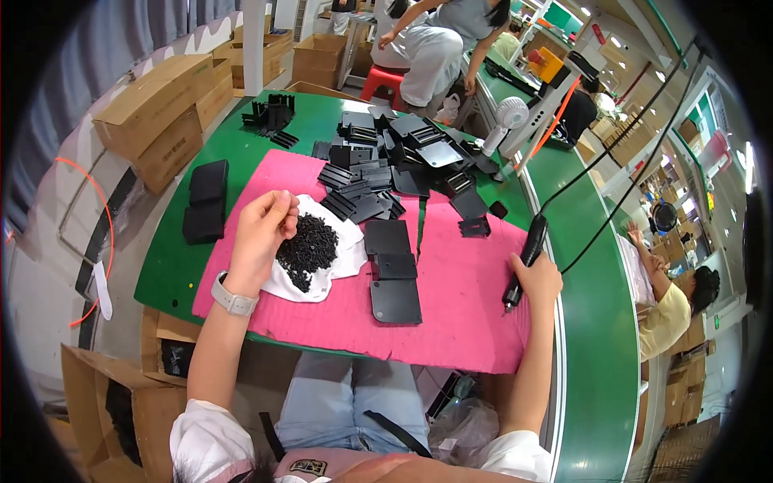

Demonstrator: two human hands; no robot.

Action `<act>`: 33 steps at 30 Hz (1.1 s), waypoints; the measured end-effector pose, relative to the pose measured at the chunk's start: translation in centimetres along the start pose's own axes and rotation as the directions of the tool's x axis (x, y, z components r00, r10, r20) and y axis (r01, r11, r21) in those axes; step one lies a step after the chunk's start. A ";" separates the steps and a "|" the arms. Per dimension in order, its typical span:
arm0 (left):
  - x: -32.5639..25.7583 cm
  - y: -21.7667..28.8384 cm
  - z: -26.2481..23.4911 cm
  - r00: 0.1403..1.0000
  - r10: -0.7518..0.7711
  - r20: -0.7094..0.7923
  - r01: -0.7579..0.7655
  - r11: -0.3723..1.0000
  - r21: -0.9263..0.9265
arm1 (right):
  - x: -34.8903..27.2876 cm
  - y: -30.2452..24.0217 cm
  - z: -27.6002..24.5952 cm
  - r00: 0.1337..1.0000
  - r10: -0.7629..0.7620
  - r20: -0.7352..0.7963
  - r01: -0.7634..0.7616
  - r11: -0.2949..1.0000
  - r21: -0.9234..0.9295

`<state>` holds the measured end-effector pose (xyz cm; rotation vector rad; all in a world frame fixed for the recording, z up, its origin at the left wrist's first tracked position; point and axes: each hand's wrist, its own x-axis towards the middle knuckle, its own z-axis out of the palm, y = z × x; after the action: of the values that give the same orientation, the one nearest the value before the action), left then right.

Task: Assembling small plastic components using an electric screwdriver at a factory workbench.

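My left hand (267,224), with a pale watch on its wrist, is closed in a pinch over the edge of a pile of small black screws (310,248). The pile lies on a white cloth (348,256); what the fingertips hold is too small to make out. My right hand (538,280) grips a black corded electric screwdriver (531,245), its bit pointing down over the pink mat (475,322). Between my hands lies a black plastic assembly (393,278) of flat plates joined by a middle piece, touched by neither hand.
Black plastic parts (378,173) are heaped at the far side of the green table (173,241). A black assembly (205,201) lies at left. A small white fan (509,117) stands behind at right. Cardboard boxes (153,121) and other people are around the table.
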<state>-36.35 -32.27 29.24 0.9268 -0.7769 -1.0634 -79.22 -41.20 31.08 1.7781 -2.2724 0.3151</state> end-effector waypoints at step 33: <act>-3.2 -2.3 12.2 0.802 -0.207 0.560 0.111 0.973 0.201 | -3.8 -8.5 -7.5 0.800 -0.279 -0.532 -0.069 -0.923 0.380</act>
<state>-48.87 -32.65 31.90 0.8120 -1.3242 -1.4823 -69.67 -37.39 37.13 -1.0762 -0.3230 -1.5170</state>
